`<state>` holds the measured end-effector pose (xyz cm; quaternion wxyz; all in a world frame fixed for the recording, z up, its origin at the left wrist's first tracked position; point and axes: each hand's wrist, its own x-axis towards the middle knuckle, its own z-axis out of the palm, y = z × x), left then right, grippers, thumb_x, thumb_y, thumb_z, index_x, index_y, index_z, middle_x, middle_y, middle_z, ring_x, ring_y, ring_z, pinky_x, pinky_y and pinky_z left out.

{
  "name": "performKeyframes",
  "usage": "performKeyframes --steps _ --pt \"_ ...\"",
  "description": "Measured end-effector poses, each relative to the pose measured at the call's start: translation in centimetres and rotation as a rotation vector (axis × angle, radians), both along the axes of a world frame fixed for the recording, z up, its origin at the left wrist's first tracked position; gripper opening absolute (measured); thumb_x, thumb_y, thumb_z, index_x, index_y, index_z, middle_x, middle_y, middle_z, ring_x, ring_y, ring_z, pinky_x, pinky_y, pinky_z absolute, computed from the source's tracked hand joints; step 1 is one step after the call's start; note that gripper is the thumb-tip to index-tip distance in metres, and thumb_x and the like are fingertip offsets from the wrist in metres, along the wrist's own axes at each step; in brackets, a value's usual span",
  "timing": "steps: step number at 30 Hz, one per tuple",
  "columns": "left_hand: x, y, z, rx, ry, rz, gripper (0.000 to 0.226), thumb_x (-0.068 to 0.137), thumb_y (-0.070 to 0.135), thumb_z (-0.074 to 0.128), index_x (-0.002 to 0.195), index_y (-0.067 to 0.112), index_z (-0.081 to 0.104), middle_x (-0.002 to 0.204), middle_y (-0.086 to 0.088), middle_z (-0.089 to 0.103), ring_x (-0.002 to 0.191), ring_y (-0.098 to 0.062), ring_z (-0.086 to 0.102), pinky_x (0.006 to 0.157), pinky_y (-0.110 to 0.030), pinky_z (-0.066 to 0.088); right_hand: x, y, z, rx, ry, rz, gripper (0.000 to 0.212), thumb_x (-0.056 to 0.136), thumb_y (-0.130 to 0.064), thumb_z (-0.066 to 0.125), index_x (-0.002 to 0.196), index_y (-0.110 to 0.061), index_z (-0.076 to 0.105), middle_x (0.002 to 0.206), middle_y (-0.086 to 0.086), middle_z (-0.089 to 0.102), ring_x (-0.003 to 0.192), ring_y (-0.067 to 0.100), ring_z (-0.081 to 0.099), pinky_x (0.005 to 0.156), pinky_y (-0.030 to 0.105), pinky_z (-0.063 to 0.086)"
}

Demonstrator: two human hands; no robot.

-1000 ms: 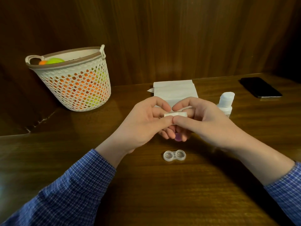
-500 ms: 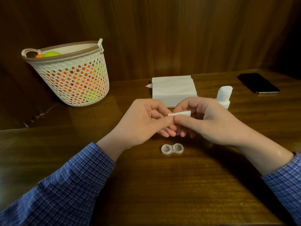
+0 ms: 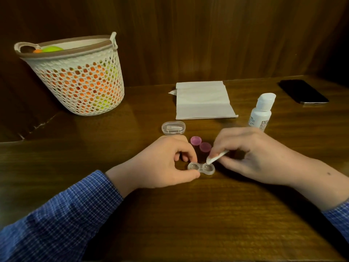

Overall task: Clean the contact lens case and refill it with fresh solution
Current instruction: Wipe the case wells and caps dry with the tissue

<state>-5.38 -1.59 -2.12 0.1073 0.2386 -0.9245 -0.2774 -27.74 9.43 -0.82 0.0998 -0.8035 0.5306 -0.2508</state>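
Note:
A clear two-well contact lens case (image 3: 201, 168) lies open on the wooden table. My left hand (image 3: 162, 161) pinches its left well between thumb and forefinger. My right hand (image 3: 251, 156) holds a small folded white tissue strip (image 3: 217, 157), whose tip touches the rim of the right well. Two pink caps (image 3: 200, 143) lie just behind the case. A white solution bottle (image 3: 262, 110) stands capped to the right.
A small clear oval box (image 3: 173, 128) sits behind my left hand. A folded white tissue (image 3: 204, 100) lies further back. A white mesh basket (image 3: 75, 76) with coloured balls stands at the back left. A black phone (image 3: 304, 92) lies at the back right.
Both hands came down from holding the tissue strip together above the table. The left hand now grips the case and the right brings the strip's tip to the right well.

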Motion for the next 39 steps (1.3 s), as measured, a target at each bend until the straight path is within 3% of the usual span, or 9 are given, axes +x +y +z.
performKeyframes --steps 8,12,16,20,25,28,30,34,39 --pt "0.0 0.3 -0.3 0.212 0.137 0.045 0.013 0.079 0.016 0.084 0.088 0.023 0.079 0.078 0.001 0.073 0.062 -0.003 0.059 0.056 -0.016 0.048 0.1 -0.1 -0.6 0.018 -0.109 0.01 0.015 0.088 -0.029 0.071 0.1 -0.029 0.079 0.096 -0.017 0.069 0.094 0.01 0.068 0.077 0.023 0.057" --pt "0.0 0.1 -0.3 0.265 0.147 0.053 0.016 0.079 0.011 0.084 0.088 0.023 0.08 0.077 -0.005 0.073 0.062 -0.011 0.06 0.058 -0.025 0.05 0.3 -0.2 -0.6 0.04 -0.222 -0.038 0.011 0.088 -0.03 0.069 0.096 -0.03 0.076 0.096 -0.019 0.071 0.098 0.007 0.067 0.081 0.016 0.052" --pt "0.0 -0.1 -0.2 0.263 0.145 0.055 0.019 0.08 0.009 0.084 0.092 0.023 0.08 0.079 -0.005 0.074 0.065 -0.023 0.066 0.058 -0.025 0.051 0.6 -0.1 -0.7 0.098 -0.237 -0.039 0.012 0.088 -0.031 0.068 0.098 -0.033 0.075 0.098 -0.022 0.073 0.1 0.004 0.068 0.085 0.015 0.052" --pt "-0.1 -0.1 -0.2 0.295 0.183 0.049 0.02 0.08 0.002 0.08 0.094 0.016 0.079 0.074 0.0 0.073 0.062 -0.003 0.062 0.055 -0.015 0.045 1.1 -0.3 -1.2 0.148 -0.232 -0.052 0.013 0.087 -0.034 0.068 0.099 -0.033 0.074 0.098 -0.022 0.072 0.1 0.004 0.067 0.086 0.015 0.052" --pt "-0.2 0.0 -0.2 0.335 0.257 0.103 0.018 0.082 0.003 0.082 0.095 0.012 0.075 0.079 -0.001 0.077 0.063 -0.012 0.069 0.056 -0.021 0.052 1.0 -0.8 -1.2 0.213 -0.341 -0.125 0.006 0.085 -0.032 0.077 0.09 -0.032 0.073 0.091 -0.019 0.073 0.09 0.002 0.068 0.077 0.012 0.052" --pt "-0.3 0.1 -0.1 0.33 0.31 0.131 0.017 0.083 0.0 0.081 0.095 0.009 0.073 0.084 -0.008 0.079 0.076 -0.029 0.077 0.065 -0.045 0.065 1.2 -0.8 -1.3 0.209 -0.355 -0.163 0.008 0.084 -0.036 0.076 0.086 -0.029 0.073 0.087 -0.014 0.073 0.086 0.006 0.068 0.074 0.016 0.054" --pt "-0.4 0.3 -0.1 0.327 0.335 0.143 0.017 0.082 -0.001 0.081 0.094 0.008 0.073 0.085 -0.011 0.079 0.079 -0.037 0.077 0.069 -0.059 0.062 1.3 -0.8 -1.3 0.208 -0.343 -0.198 0.01 0.083 -0.039 0.075 0.085 -0.03 0.073 0.086 -0.013 0.073 0.085 0.006 0.067 0.073 0.017 0.054" --pt "-0.7 0.7 -0.3 0.302 0.374 0.16 0.02 0.08 -0.003 0.083 0.093 0.008 0.073 0.083 -0.01 0.079 0.074 -0.037 0.077 0.066 -0.061 0.061 1.5 -1.0 -1.4 0.241 -0.332 -0.266 0.009 0.084 -0.041 0.075 0.083 -0.032 0.073 0.084 -0.017 0.072 0.083 0.003 0.066 0.068 0.016 0.054" --pt "-0.9 1.1 -0.4 0.225 0.383 0.141 0.022 0.077 -0.005 0.085 0.095 0.003 0.074 0.083 -0.011 0.079 0.074 -0.03 0.077 0.065 -0.055 0.062 2.0 -0.9 -1.3 0.236 -0.239 -0.3 0.007 0.089 -0.04 0.071 0.09 -0.036 0.077 0.085 -0.017 0.073 0.087 0.0 0.065 0.074 0.022 0.057"
